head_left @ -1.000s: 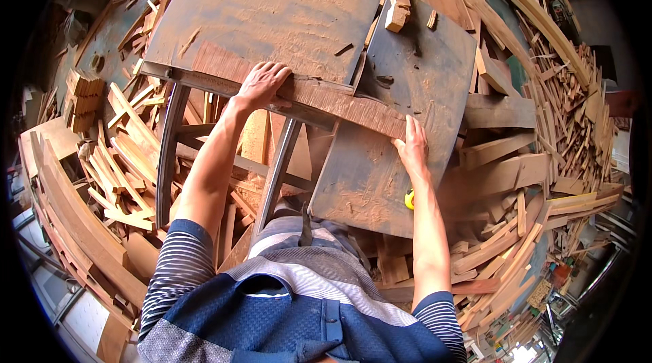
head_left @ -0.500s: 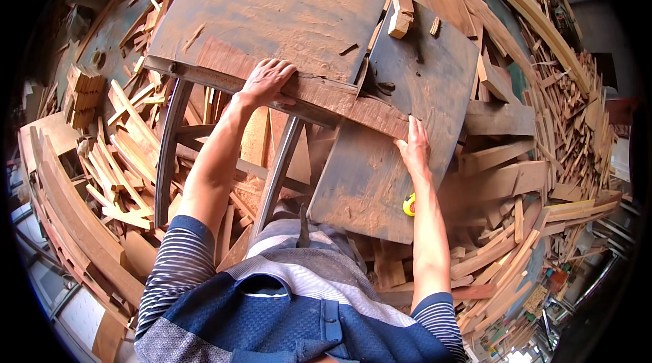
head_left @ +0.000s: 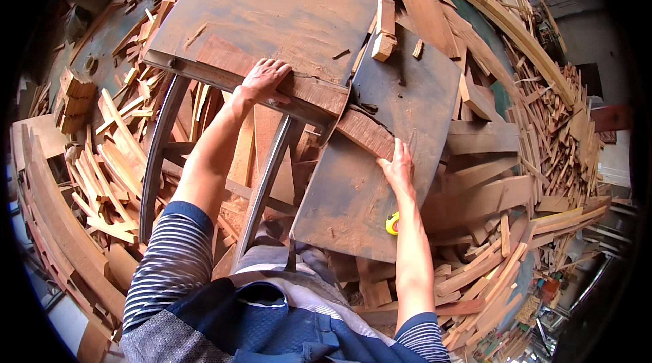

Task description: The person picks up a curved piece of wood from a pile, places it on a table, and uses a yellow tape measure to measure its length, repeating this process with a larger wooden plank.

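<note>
Board one (head_left: pixel 319 94) lies along one grey tabletop (head_left: pixel 272 13), left hand (head_left: pixel 265 80) grasping it palm-down; board two (head_left: pixel 365 133) lies on a second tabletop (head_left: pixel 363 207), right hand (head_left: pixel 399 165) gripping its end; both arms (head_left: pixel 216 149) stretch forward.

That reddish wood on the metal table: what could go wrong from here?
The right hand rests at the end of the short right wood piece, near what looks like a thin blade; if it slipped, fingers might get close.
The left hand bears on the separate left wood piece, so the two could shift unevenly.
The loose block beside the gap between tabletops might get knocked into it.
</note>
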### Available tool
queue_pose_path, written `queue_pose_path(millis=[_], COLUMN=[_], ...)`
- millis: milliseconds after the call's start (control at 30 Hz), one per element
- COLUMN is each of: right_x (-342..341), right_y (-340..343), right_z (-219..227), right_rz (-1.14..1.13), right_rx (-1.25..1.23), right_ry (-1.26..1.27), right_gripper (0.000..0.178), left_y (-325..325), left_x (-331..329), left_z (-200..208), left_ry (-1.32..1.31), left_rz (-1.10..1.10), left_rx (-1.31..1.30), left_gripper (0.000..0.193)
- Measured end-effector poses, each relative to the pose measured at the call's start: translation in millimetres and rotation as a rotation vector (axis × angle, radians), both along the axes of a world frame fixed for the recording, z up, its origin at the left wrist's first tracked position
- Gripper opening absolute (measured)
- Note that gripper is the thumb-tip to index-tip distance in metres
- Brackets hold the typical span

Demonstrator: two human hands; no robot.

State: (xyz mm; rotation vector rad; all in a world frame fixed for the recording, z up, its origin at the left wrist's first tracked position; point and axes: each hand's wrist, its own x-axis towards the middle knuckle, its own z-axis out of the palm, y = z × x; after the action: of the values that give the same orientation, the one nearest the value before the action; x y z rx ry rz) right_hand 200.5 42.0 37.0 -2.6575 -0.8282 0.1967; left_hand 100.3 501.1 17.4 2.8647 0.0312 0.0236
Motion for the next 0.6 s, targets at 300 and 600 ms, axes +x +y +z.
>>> queue_pose_path(millis=[300, 600], right_x=[-129.9, -242.5], right_y=[-94.6, -157.9], right_z=[48.5, 60.8], right_rz=[-0.514, -0.810], right_rx=[0.662, 1.090], right_ry=[1.041, 0.928], right_gripper=[0.067, 0.047], left_y=[-14.1, -48.9], left_x=[-39.6, -125.0], left_z=[-9.9, -12.0], left_ry=[0.046, -0.011], left_rz=[0.016, 0.002], left_rx=[-0.018, 0.014], left_gripper=[0.088, 0.093])
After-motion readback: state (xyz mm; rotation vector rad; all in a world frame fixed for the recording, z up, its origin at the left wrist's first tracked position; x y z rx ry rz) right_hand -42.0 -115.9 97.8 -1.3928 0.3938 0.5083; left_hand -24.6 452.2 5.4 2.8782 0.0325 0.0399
